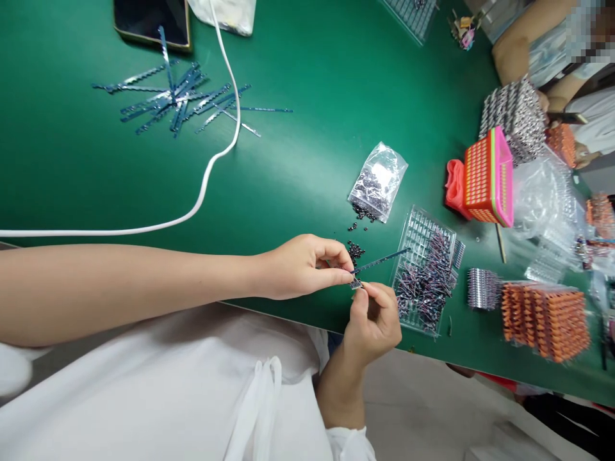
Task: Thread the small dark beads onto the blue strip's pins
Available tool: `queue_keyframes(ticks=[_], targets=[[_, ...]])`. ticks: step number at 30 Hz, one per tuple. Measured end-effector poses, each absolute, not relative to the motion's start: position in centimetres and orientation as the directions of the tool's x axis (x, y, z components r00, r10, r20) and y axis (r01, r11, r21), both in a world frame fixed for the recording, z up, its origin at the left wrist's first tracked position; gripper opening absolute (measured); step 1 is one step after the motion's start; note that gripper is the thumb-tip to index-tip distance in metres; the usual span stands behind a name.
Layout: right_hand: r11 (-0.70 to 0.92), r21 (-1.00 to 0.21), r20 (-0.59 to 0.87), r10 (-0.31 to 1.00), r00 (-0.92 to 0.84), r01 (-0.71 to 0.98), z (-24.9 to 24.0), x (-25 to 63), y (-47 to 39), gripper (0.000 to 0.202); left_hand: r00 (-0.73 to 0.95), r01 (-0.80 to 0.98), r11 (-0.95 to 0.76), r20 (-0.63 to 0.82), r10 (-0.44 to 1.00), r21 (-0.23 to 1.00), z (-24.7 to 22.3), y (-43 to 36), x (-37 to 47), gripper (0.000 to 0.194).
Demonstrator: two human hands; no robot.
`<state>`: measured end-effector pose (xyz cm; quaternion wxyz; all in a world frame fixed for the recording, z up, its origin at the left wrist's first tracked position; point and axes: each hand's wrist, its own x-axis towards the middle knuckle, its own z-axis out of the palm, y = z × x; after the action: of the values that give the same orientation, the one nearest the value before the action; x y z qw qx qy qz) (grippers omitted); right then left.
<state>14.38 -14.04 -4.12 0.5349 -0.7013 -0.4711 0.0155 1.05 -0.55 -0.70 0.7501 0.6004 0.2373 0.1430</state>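
Note:
My left hand pinches a thin dark-blue notched strip between thumb and fingertips; its free end reaches right, over the edge of a clear ribbed tray. Close by, my right hand is closed in a pinch at a small metallic piece, right beside the left thumb. Whether that piece is joined to the strip I cannot tell. Just behind the fingers lies a small heap of dark beads. Many thin-legged dark parts fill the tray.
A clear bag of beads lies behind my hands. More blue strips are piled at the far left, near a phone and a white cable. Rightward stand baskets, orange stacks and a co-worker's arm.

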Motion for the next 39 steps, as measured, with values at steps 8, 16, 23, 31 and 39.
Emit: queue_keyframes(ticks=[8,16,23,31,39], targets=[[0.052,-0.839,0.421,0.693,0.585,0.542,-4.02,14.48,-13.82,0.004,0.831,0.125,0.199,-0.212,0.515,0.972,-0.57,-0.48,1.07,0.020],[0.071,-0.851,0.418,0.691,0.589,0.521,-4.23,14.52,-13.82,0.003,0.833,0.155,0.164,-0.218,0.508,0.974,-0.29,-0.36,1.06,0.018],[0.092,-0.852,0.426,0.693,0.581,0.516,-4.19,14.58,-13.78,0.004,0.834,0.166,0.134,-0.212,0.509,0.977,-0.32,-0.37,0.95,0.018],[0.055,-0.871,0.355,0.759,0.547,0.488,-3.92,14.95,-13.87,0.002,0.841,0.178,0.069,-0.188,0.507,0.982,-0.32,-0.32,0.82,0.019],[0.064,-0.941,0.249,0.794,0.555,0.331,-3.73,15.16,-13.92,0.004,0.839,0.177,0.079,-0.193,0.509,0.981,-0.50,-0.40,0.92,0.018]])
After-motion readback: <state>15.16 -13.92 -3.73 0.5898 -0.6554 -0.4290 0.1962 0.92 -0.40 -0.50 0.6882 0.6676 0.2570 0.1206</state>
